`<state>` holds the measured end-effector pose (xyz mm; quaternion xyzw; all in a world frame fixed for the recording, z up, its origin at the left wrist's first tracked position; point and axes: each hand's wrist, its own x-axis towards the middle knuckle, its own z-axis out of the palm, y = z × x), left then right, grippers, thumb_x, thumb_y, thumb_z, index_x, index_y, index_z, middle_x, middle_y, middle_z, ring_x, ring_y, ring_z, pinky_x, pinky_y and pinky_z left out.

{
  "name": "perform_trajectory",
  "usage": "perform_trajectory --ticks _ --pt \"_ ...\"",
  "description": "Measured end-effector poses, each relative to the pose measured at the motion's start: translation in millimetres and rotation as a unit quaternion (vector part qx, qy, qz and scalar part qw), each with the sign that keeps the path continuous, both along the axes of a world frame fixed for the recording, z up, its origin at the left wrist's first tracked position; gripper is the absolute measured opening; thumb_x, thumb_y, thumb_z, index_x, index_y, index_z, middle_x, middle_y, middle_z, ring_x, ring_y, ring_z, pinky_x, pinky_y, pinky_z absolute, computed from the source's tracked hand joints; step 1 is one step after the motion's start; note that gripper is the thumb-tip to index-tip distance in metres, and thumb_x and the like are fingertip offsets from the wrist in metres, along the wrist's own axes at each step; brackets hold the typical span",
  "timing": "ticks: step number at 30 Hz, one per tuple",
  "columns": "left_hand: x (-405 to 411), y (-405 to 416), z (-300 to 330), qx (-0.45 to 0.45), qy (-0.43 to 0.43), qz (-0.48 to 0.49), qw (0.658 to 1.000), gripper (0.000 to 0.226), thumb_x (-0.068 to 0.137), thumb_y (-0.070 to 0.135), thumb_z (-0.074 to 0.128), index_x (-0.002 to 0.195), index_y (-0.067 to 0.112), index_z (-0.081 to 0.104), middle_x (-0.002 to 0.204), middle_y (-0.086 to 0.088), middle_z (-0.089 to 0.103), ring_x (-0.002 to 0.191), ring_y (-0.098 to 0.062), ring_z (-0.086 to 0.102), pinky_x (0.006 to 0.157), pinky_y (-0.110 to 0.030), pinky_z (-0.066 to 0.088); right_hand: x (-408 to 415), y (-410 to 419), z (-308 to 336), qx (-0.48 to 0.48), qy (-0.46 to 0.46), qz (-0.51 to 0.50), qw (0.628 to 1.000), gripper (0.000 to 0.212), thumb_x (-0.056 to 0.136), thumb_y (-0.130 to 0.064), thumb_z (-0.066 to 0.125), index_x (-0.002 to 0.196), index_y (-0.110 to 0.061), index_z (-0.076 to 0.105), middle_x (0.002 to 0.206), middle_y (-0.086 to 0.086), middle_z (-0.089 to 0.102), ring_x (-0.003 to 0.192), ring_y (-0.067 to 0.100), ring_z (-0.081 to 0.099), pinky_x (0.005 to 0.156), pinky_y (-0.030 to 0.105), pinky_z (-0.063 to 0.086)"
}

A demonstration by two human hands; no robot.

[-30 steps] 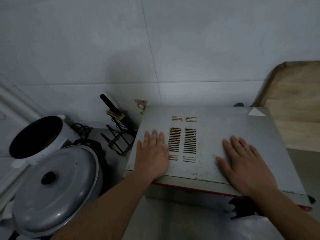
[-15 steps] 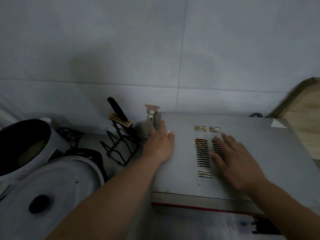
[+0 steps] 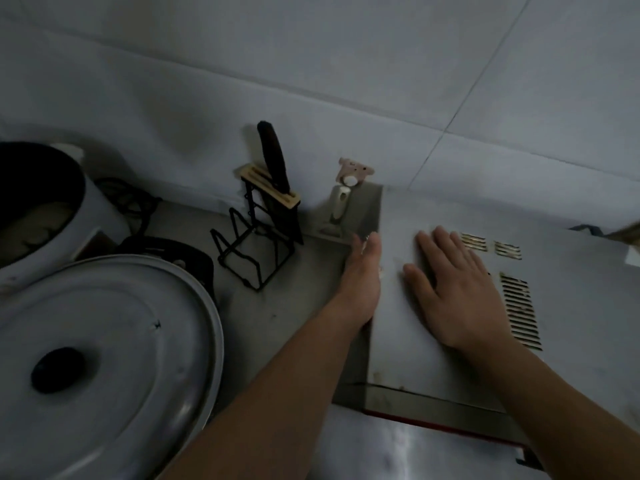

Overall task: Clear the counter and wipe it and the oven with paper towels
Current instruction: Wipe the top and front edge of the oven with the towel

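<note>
The oven sits on the worktop under both hands. The left hand lies along its left edge, fingers straight; the right hand rests flat and spread on its top.

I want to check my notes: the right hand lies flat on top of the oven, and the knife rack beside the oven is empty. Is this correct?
Not fully. In the head view the right hand does lie flat on top of the oven, but the knife rack is not empty: a dark-handled knife stands in its slotted top.
</note>
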<state>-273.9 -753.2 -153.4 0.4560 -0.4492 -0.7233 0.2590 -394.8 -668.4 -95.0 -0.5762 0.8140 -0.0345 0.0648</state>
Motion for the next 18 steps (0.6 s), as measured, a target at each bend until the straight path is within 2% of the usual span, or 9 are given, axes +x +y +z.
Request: perform_trajectory --ticks 2,4,7,9,11,14,18 --pt "-0.8 3.4 -6.8 0.011 0.013 0.016 1.000 0.121 0.059 0.103 0.029 0.155 0.029 0.035 0.159 0.004 0.037 0.145 -0.016 0.035 0.121 -0.044 0.027 2.1 0.4 0.1 0.001 0.001 -0.003 1.000 0.074 0.092 -0.072 0.003 0.156 -0.035 0.006 0.164 -0.006 0.002 0.150 0.010 -0.004 0.123 0.036 0.004" --pt "-4.8 1.4 -20.4 0.033 0.031 0.043 0.998 0.125 0.053 0.106 0.035 0.150 0.028 0.045 0.154 0.005 0.045 0.143 -0.015 0.040 0.120 -0.044 0.028 2.5 0.4 0.8 0.001 0.001 -0.006 1.000 0.075 0.091 -0.072 0.001 0.156 -0.036 0.005 0.164 -0.007 0.000 0.150 0.009 -0.005 0.123 0.035 0.003" --pt "-11.9 -15.4 -25.7 0.047 0.024 0.036 0.998 0.108 0.062 0.099 0.042 0.143 0.028 0.054 0.144 0.003 0.056 0.134 -0.016 0.051 0.116 -0.045 0.035 2.0 -0.3 1.6 0.008 0.004 -0.007 1.000 0.075 0.090 -0.073 0.000 0.156 -0.037 0.003 0.164 -0.009 -0.002 0.150 0.008 -0.008 0.123 0.034 0.001" --pt "-14.7 -30.0 -10.4 0.027 0.016 0.016 0.999 0.079 0.084 0.081 0.041 0.132 0.023 0.063 0.132 -0.002 0.065 0.123 -0.019 0.059 0.112 -0.047 0.041 2.4 -0.1 1.4 0.012 0.005 -0.009 1.000 0.074 0.090 -0.073 0.000 0.156 -0.038 0.001 0.164 -0.010 -0.004 0.149 0.006 -0.011 0.123 0.033 0.000" --pt "-21.3 -47.7 -4.5 0.000 -0.003 0.001 1.000 0.059 0.101 0.060 0.036 0.133 0.018 0.062 0.132 -0.005 0.064 0.124 -0.021 0.058 0.111 -0.045 0.041 2.4 -1.1 0.3 0.012 0.004 -0.016 1.000 0.074 0.090 -0.074 0.000 0.155 -0.040 0.001 0.163 -0.013 -0.007 0.148 0.004 -0.013 0.122 0.032 -0.001" --pt "-34.1 -74.4 -2.2 -0.026 -0.027 -0.018 0.999 0.061 0.106 0.053 0.029 0.147 0.013 0.048 0.151 -0.007 0.048 0.140 -0.020 0.043 0.119 -0.042 0.030 1.5 -2.9 -0.1 0.009 0.008 -0.024 1.000 0.073 0.088 -0.075 0.001 0.154 -0.043 0.002 0.162 -0.017 -0.007 0.148 0.001 -0.014 0.122 0.029 -0.002" --pt "-43.9 -94.6 4.6 -0.041 -0.040 -0.037 0.998 0.059 0.108 0.045 0.026 0.151 0.007 0.041 0.157 -0.009 0.039 0.145 -0.020 0.034 0.121 -0.036 0.024 1.3 -4.0 -0.9 0.005 0.013 -0.027 1.000 0.073 0.088 -0.075 0.005 0.154 -0.044 0.008 0.162 -0.019 -0.004 0.147 -0.002 -0.013 0.121 0.027 -0.002"
